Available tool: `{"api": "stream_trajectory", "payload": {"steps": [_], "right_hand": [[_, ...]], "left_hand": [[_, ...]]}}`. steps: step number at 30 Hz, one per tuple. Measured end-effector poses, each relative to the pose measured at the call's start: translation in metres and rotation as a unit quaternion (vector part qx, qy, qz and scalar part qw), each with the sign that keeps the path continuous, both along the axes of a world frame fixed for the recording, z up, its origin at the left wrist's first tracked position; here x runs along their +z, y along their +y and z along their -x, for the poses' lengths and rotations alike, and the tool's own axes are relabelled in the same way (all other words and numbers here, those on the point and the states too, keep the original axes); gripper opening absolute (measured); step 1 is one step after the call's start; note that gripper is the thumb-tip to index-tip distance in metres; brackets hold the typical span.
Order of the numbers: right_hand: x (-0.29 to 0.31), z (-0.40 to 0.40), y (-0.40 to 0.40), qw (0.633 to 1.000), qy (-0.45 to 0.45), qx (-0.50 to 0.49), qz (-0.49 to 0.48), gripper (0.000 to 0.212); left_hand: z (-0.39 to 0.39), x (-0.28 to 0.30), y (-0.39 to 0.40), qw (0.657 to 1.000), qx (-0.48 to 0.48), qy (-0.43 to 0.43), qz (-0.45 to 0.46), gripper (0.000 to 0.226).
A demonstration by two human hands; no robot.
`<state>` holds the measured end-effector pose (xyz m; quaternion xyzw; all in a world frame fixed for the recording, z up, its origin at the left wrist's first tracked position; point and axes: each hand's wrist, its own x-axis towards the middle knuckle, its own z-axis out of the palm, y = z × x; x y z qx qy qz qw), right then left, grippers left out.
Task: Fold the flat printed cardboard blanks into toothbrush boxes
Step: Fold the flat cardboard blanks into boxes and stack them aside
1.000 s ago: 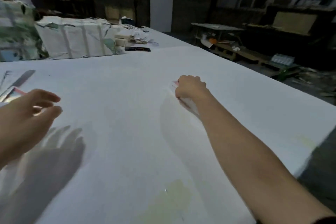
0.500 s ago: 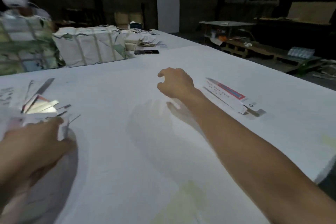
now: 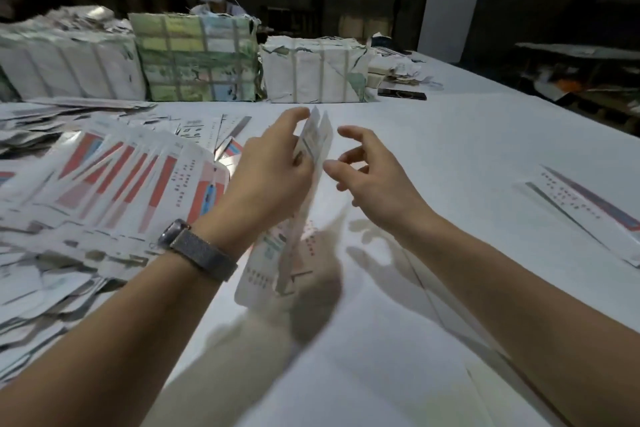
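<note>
Left hand (image 3: 273,180) lifted blank (image 3: 304,184), fingers gripping; blank tilted, part-folded; right hand (image 3: 374,177) released.

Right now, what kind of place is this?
Probably a packing workshop or small warehouse. A heap of flat printed blanks covers the big white table, strapped paper bundles stand at its far edge, and the left hand holds one blank.
</note>
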<state>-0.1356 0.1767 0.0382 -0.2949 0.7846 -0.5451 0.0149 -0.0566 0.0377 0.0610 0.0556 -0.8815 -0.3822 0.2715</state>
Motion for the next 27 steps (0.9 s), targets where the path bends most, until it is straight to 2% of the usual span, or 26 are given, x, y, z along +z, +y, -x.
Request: {"api": "stream_trajectory", "payload": {"steps": [2,5,9,12,14,17,21,24,27], "right_hand": [[-0.001,0.000,-0.001,0.999,-0.023,-0.002,0.031,0.046],[-0.002,0.000,-0.001,0.997,-0.035,-0.007,0.074,0.051],[-0.003,0.000,0.001,0.999,0.008,-0.020,0.048,0.047],[-0.004,-0.002,0.003,0.998,0.052,-0.003,-0.016,0.053],[-0.004,-0.002,0.004,0.989,0.120,-0.010,-0.088,0.052],[-0.001,0.000,0.005,0.970,0.180,-0.032,-0.160,0.049],[0.003,0.004,0.008,0.989,0.113,-0.022,-0.093,0.036],[0.007,0.006,0.007,0.991,0.107,-0.034,-0.072,0.022],[0.012,0.010,0.008,0.994,0.090,-0.039,-0.051,0.024]], "left_hand": [[-0.002,0.003,0.002,0.989,-0.048,0.026,-0.139,0.046],[-0.003,0.000,0.003,0.940,-0.100,0.012,-0.327,0.042],[-0.002,-0.016,0.005,0.890,-0.140,-0.016,-0.435,0.038],[-0.003,-0.025,0.008,0.822,-0.229,-0.028,-0.521,0.031],[-0.005,-0.027,0.008,0.809,-0.245,-0.051,-0.532,0.033],[-0.009,-0.027,0.008,0.814,-0.226,-0.093,-0.527,0.059],[-0.012,-0.025,0.009,0.827,-0.224,-0.123,-0.500,0.054],[-0.013,-0.025,0.013,0.830,-0.255,-0.152,-0.472,0.051],[-0.012,-0.027,0.017,0.839,-0.256,-0.156,-0.455,0.053]]}}
